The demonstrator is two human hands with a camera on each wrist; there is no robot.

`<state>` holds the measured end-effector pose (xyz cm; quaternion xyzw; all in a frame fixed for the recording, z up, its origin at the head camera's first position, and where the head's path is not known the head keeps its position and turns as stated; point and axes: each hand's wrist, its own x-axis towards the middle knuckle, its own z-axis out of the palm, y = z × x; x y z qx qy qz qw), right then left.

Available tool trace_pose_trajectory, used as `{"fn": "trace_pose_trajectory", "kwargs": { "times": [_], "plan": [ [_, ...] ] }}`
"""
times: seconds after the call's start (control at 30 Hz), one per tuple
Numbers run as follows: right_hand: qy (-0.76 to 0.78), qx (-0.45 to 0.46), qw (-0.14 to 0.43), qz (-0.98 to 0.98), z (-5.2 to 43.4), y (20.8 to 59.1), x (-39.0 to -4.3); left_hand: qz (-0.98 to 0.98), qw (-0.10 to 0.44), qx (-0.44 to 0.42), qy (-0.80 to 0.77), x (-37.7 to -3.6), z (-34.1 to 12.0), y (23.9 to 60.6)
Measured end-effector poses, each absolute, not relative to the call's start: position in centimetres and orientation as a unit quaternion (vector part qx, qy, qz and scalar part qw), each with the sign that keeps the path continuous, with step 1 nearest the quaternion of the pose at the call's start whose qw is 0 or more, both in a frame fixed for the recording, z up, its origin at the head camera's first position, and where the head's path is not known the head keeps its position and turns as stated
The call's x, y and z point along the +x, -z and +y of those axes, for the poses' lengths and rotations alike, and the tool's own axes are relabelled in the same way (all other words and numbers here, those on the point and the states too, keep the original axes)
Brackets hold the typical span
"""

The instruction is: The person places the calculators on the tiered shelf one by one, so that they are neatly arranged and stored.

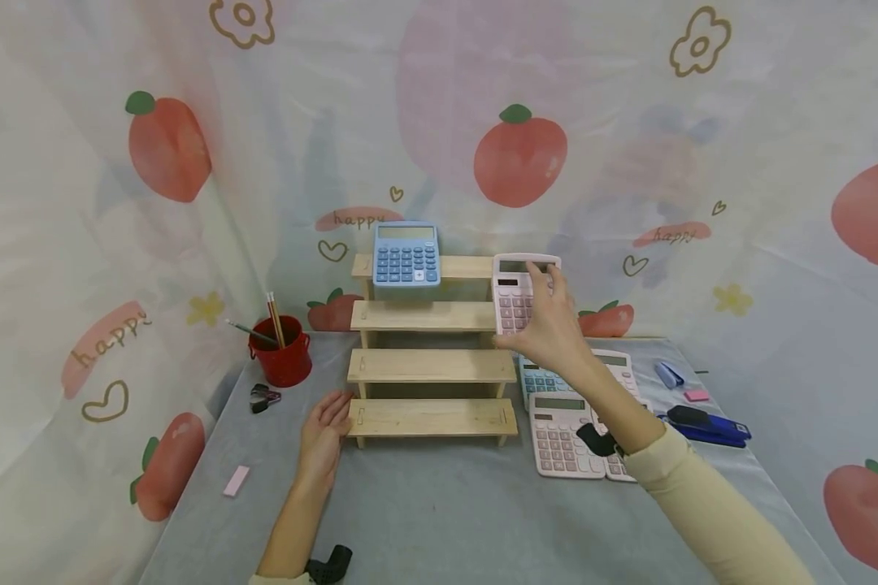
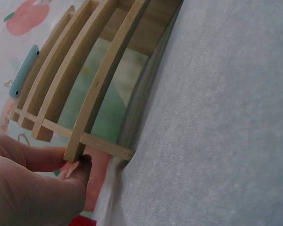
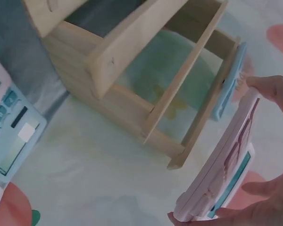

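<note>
A four-step wooden rack (image 1: 432, 366) stands on the cloth-covered table. My left hand (image 1: 322, 443) pinches the left end of its lowest step between thumb and fingers, as the left wrist view shows close up. With the right hand (image 1: 556, 325) I grip a pink calculator (image 1: 510, 302) by its edges, keys facing me, at the right end of the upper steps. In the right wrist view the pink calculator (image 3: 221, 165) is seen from the side, apart from the rack's top step. A blue calculator (image 1: 406, 254) leans upright on the left part of that top step.
Beneath my right forearm lie several calculators, pink (image 1: 562, 439) and blue (image 1: 537, 379). A blue stapler (image 1: 706, 426) sits farther right, near a pink eraser (image 1: 697, 396). Left of the rack are a red pencil bucket (image 1: 285, 366), a black clip (image 1: 263, 398) and another pink eraser (image 1: 236, 481).
</note>
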<state>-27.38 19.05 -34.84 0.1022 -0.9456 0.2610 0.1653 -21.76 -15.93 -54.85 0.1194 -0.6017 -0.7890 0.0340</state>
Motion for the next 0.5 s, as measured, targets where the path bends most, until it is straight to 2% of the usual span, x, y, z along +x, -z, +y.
{"fn": "trace_pose_trajectory", "kwargs": {
  "times": [0.5],
  "plan": [
    [-0.271, 0.079, 0.132, -0.95, 14.3, 32.0, -35.8, -0.608, 0.035, 0.132, 0.782, -21.8, -15.9, 54.7]
  ]
}}
